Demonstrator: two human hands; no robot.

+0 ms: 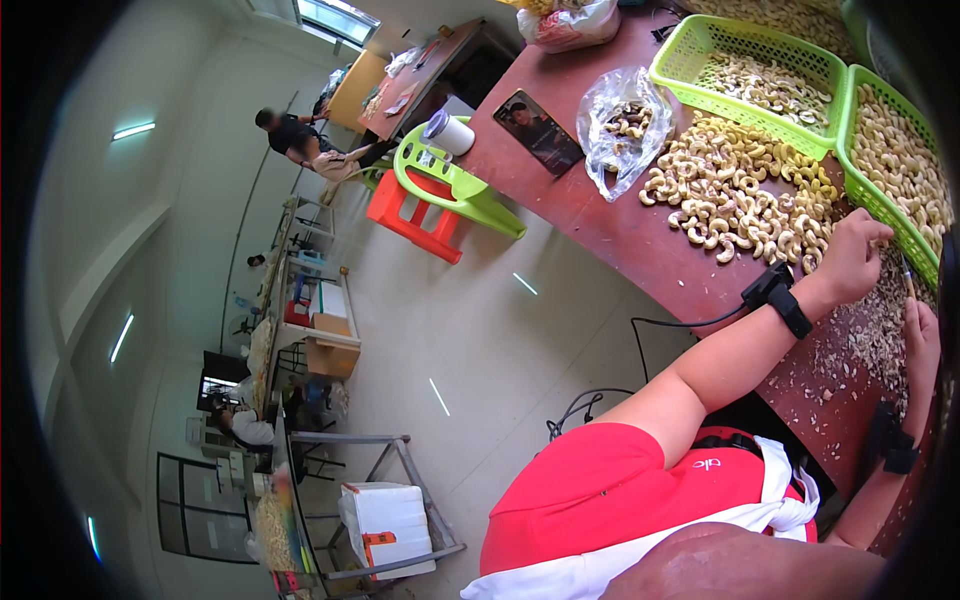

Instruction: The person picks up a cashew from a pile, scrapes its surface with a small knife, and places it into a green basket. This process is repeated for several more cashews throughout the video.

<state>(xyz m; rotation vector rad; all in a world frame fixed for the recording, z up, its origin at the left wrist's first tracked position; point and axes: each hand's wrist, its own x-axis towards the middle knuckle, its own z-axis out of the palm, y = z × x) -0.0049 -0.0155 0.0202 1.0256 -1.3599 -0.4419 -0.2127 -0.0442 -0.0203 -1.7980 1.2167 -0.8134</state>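
Note:
My left hand [850, 258] is closed in a pinch at the edge of a heap of cashew nuts [745, 185], beside a green basket [932, 268]. What its fingers hold, if anything, is hidden. My right hand [921, 345] grips a small knife [909, 284] by its pale handle, the thin blade directed at my left hand. Below both hands lies a spread of skin crumbs and nut bits [868, 335] on the dark red table [590, 225]. Cashews fill the basket beside my hands. Both wrists wear black bands.
A second green basket [690, 42] holds more cashews. Near the table edge lie a phone [538, 132] and a plastic bag [612, 92] with darker pieces. A cup [449, 133] stands on a green chair [470, 195] over a red stool [385, 208]. A cable [640, 330] hangs off the table. Other people work farther off.

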